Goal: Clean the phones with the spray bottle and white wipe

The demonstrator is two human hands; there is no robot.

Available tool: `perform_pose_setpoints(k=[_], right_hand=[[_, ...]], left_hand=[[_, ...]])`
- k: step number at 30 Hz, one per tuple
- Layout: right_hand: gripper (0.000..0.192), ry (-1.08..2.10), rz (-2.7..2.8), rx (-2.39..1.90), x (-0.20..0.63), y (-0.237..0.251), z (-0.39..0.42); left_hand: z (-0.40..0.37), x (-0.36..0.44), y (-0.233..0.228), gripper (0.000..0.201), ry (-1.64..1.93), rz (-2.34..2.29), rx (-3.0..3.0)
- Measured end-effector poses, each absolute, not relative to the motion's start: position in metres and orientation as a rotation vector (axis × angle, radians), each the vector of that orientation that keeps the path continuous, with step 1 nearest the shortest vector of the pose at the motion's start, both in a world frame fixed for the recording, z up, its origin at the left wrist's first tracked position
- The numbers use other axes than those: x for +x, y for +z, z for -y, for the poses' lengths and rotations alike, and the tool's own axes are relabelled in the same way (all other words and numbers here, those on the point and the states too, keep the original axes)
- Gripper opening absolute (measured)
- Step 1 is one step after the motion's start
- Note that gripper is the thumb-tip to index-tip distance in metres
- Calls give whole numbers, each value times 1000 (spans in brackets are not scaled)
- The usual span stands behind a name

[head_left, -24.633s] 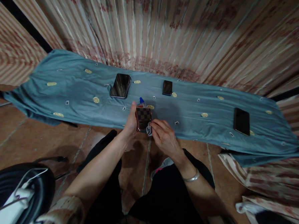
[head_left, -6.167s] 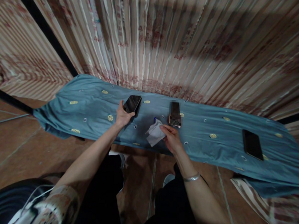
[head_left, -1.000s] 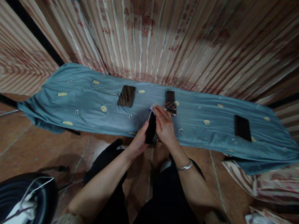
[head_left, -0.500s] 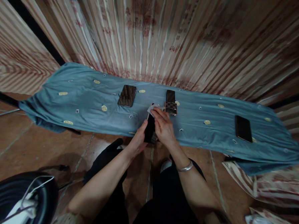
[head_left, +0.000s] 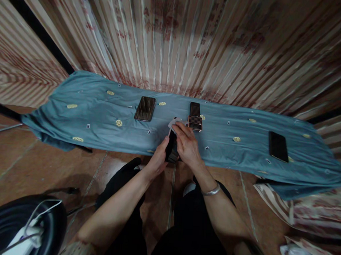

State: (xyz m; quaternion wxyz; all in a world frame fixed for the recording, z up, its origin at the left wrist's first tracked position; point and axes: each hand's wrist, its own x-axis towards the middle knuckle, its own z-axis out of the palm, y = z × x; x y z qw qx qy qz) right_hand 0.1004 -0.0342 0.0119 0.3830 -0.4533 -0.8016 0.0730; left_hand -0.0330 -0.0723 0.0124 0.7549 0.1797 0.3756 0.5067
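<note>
My left hand [head_left: 158, 155] is closed around the side of a black phone [head_left: 171, 147], held tilted over the front edge of the cloth-covered surface. My right hand [head_left: 189, 146] pinches a thin white wipe [head_left: 173, 122] and presses it against the phone's upper end. The fingers of that hand cover part of the screen. Just beyond it lie a small checkered case [head_left: 195, 123] and a small dark phone-like device [head_left: 194, 108], end to end.
A shiny black tablet [head_left: 145, 108] lies on the blue cloth [head_left: 99, 116] to the left, another dark tablet-like device [head_left: 278, 147] at the far right. Striped curtains [head_left: 174, 48] hang behind. On the floor at lower left sit a black coil [head_left: 54, 220] and a white power strip [head_left: 21, 241].
The phone has tilted slightly in my left hand. Both hands keep nearly the same place, with the wipe still at the phone's upper end.
</note>
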Motion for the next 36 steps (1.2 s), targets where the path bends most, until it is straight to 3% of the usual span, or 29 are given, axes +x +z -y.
perform_pose_setpoints(k=[27,36], right_hand=[[47,172,2058,-1133,100,12,38],[57,162,2054,-1199,102,11,32]], left_hand=[[70,-30,14,49,1184,-850,426],[72,-28,14,51,1148,-849,439]])
